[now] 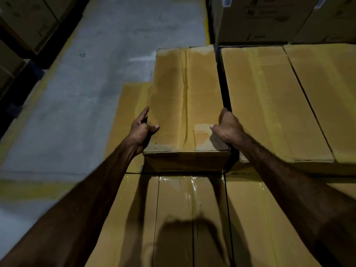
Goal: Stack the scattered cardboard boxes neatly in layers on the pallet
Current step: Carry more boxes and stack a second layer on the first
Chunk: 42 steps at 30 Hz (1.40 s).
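A long brown cardboard box lies on top of a lower layer of taped boxes. My left hand grips its near left edge, thumb on the top face and fingers down the side. My right hand grips the near right edge, thumb on top, fingers down in the narrow dark gap beside the neighbouring boxes of the same layer. The pallet itself is hidden under the stack.
Grey concrete floor with yellow lines lies to the left. More stacked boxes stand at the far left and at the back right, the latter one layer higher.
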Motion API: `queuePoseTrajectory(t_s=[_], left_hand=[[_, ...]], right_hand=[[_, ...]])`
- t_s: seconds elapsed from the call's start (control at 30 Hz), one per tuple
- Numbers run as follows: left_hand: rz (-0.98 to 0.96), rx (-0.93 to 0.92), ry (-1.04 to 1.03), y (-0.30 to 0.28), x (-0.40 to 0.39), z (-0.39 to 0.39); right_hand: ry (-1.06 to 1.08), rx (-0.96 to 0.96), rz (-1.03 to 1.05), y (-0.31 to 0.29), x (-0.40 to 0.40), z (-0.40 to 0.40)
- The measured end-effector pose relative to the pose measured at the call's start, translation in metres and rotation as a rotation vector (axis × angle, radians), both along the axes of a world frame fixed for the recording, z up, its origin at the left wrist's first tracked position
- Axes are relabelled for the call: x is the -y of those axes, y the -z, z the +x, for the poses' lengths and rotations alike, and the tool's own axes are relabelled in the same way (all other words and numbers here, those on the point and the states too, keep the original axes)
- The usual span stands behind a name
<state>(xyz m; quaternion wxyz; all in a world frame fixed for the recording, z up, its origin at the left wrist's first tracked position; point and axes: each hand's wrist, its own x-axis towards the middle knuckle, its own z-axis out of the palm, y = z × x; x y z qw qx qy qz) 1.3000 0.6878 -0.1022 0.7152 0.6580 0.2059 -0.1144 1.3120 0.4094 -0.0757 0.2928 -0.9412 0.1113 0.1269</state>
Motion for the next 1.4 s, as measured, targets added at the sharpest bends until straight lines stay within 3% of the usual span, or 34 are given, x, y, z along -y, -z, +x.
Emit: queuePoseTrajectory(t_s=[0.13,0.23,0.33,0.47,0.7,1.0,1.4], left_hand=[[0.027,-0.018,-0.021,0.011,0.004,-0.003],[0.132,-0.011,-0.002,0.012,0.006,-0.005],[0.267,-0.018,0.016,0.015,0.006,-0.014],[0.322,-0.014,-0.045,0.023,0.017,-0.034],[0.334,0.006,-0.097,0.028,0.023,-0.038],[0.314,-0.003,-0.134,0.024,0.029,-0.039],[0.257,0.006,-0.138,0.028,0.033,-0.043]], right_hand=[[-0.146,0.041,-0.037,0.001,0.013,-0.004],[-0.266,0.251,-0.012,0.004,0.038,-0.024],[-0.396,0.373,-0.161,0.013,0.070,-0.057],[-0.531,0.377,-0.373,0.034,0.109,-0.102],[-0.651,0.326,-0.415,0.034,0.113,-0.107],[-0.517,0.211,-0.228,0.035,0.089,-0.103],[-0.443,0.268,-0.141,0.031,0.092,-0.101]])
